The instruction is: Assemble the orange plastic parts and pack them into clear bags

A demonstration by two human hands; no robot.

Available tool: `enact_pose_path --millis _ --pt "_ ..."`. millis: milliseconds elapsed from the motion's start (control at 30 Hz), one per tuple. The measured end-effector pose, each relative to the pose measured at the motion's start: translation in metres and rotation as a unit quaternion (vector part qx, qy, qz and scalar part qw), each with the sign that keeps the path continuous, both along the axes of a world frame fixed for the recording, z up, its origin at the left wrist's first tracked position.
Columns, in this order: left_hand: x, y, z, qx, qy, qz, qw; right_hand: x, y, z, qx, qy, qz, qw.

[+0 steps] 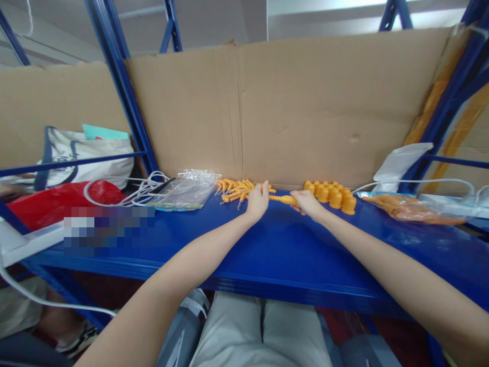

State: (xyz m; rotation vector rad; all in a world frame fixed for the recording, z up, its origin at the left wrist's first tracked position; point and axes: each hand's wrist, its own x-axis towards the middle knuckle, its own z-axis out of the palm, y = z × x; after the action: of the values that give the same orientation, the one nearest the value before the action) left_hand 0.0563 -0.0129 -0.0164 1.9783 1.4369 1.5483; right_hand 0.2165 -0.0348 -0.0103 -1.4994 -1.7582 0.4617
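Between my two hands a long orange plastic piece (283, 199) with a ribbed shaft is held level above the blue shelf top. My left hand (258, 202) is closed at its thinner left end, and the fingers hide that end. Around the thicker right end my right hand (306, 203) is wrapped. Just left of my left hand lies a pile of orange plastic pieces (234, 190) with twisted metal tips. Beyond my right hand, orange cup-shaped parts (335, 197) stand upright in close rows.
A clear plastic bag (187, 191) and white cables (143, 188) lie left of the pile. At right rests a bag of orange parts (408, 208). A cardboard sheet (305, 112) walls the back, and blue posts (126, 86) frame the shelf. Another person's leg shows lower left.
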Motion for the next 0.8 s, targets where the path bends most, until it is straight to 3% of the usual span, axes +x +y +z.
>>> enact_pose_path --millis 133,233,333,400,633,800 --pt "0.002 0.003 -0.002 -0.068 -0.042 -0.010 0.997 0.007 -0.001 0.001 0.148 -0.130 0.027 0.980" --pt "0.003 0.002 -0.001 -0.106 -0.058 -0.006 0.993 0.006 -0.009 0.006 0.245 -0.307 0.024 0.919" --pt "0.005 0.000 -0.001 -0.126 -0.066 -0.003 0.990 -0.001 -0.018 0.012 0.248 -0.461 0.012 0.852" --pt "0.007 -0.002 -0.001 -0.132 -0.072 -0.006 0.989 -0.008 -0.022 0.015 0.227 -0.506 -0.010 0.832" --pt "0.011 -0.005 -0.004 -0.134 -0.083 -0.032 0.987 -0.019 -0.024 0.015 0.132 -0.521 -0.058 0.841" --pt "0.011 -0.001 -0.009 -0.116 -0.065 -0.034 0.991 -0.016 -0.024 0.012 0.108 -0.509 -0.055 0.852"
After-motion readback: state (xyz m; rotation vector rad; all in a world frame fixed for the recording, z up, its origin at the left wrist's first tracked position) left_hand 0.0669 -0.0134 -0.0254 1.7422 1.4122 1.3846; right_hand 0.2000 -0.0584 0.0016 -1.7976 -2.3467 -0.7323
